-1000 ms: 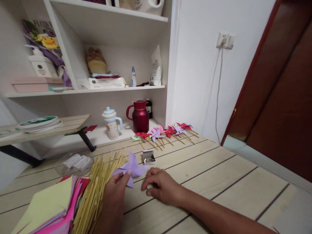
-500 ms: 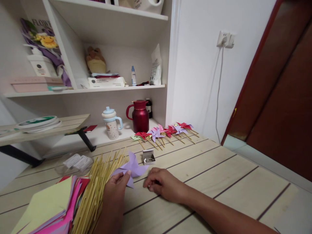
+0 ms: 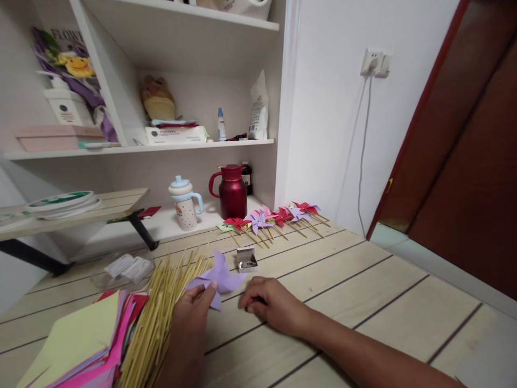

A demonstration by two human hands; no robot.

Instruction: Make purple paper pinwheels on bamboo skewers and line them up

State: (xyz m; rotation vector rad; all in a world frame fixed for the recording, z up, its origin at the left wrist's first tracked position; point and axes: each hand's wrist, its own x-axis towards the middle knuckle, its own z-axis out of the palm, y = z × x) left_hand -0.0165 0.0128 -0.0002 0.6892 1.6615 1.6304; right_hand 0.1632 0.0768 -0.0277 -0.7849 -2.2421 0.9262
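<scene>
Still the left hand's [image 3: 196, 307] pinching grip on the purple pinwheel [image 3: 218, 278], right hand [image 3: 269, 304] now curled tighter, contents unclear.

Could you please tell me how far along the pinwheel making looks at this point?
Done: a row of finished pinwheels lies at the table's far edge. In hand: the left hand holds a folded lilac pinwheel with no stick; the right hand rests beside it. Left: many bamboo sticks and stacked coloured paper.

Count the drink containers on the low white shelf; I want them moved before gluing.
2: a dotted cup with blue lid at left, a red jug right of it. A dark bottle hides behind.
</scene>
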